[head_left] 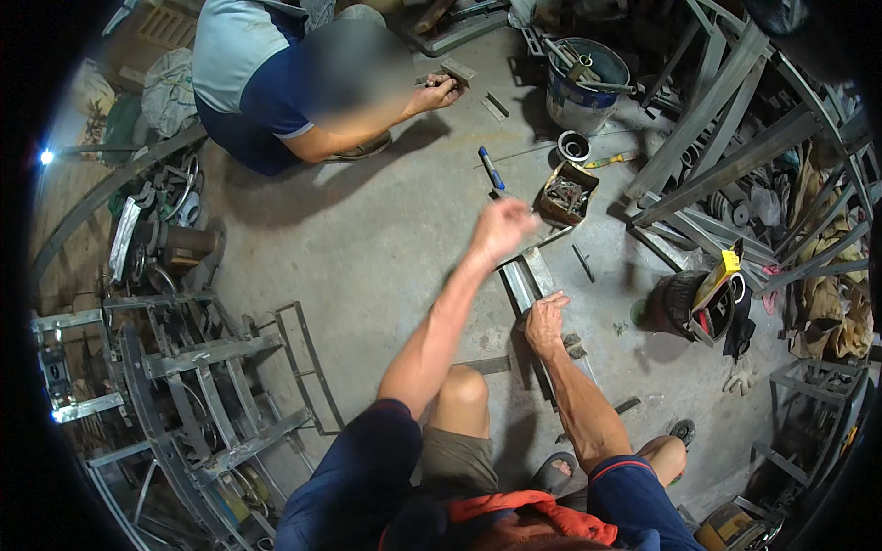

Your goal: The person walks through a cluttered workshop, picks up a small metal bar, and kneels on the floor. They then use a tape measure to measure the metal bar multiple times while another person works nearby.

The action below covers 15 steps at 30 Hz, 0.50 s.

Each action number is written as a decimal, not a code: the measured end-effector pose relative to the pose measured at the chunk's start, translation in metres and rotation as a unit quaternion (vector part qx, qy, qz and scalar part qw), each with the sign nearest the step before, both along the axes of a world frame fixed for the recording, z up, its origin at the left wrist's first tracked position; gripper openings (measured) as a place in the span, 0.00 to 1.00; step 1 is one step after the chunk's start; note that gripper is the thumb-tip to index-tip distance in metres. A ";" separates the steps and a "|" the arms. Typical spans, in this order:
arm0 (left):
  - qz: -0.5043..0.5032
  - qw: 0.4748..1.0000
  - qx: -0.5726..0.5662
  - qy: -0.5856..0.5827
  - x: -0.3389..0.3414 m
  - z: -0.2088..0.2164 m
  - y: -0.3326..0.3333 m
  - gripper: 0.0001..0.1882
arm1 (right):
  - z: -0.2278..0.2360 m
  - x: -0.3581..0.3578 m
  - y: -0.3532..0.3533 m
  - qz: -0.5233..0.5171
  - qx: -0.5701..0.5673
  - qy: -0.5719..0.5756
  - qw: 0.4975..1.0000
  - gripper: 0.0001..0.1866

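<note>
Concrete workshop floor [367, 248], cluttered. My right hand [546, 321] presses flat, fingers spread, on the long grey steel channel [528, 280]. Beyond it, my left hand [501, 228] lifts loosely curled, holding nothing I can see. Positioning step, likely; next calls for steadying. Farther, a rusty box of bits [565, 195].
</note>
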<state>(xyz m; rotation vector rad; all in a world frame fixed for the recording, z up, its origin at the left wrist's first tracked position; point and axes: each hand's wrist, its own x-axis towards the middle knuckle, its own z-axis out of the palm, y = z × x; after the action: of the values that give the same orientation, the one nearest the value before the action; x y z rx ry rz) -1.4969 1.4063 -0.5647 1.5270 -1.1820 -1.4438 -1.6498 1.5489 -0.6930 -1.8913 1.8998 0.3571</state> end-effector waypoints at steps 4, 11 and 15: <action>0.124 0.986 0.053 0.102 0.042 0.008 -0.099 0.12 | 0.014 0.001 -0.003 -0.010 0.018 -0.024 0.999 0.40; 0.344 0.936 0.068 -0.010 0.039 -0.025 -0.152 0.12 | 0.017 0.001 -0.001 -0.012 0.003 -0.027 1.000 0.40; 0.337 0.931 0.126 -0.064 0.055 -0.075 -0.134 0.10 | 0.017 -0.001 0.000 -0.009 -0.011 -0.040 0.999 0.40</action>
<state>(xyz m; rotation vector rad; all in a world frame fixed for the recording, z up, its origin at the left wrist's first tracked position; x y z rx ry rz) -1.4423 1.2719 -0.6392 1.9710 -0.4507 -1.0545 -1.6504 1.5493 -0.6756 -1.8720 1.8743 0.2509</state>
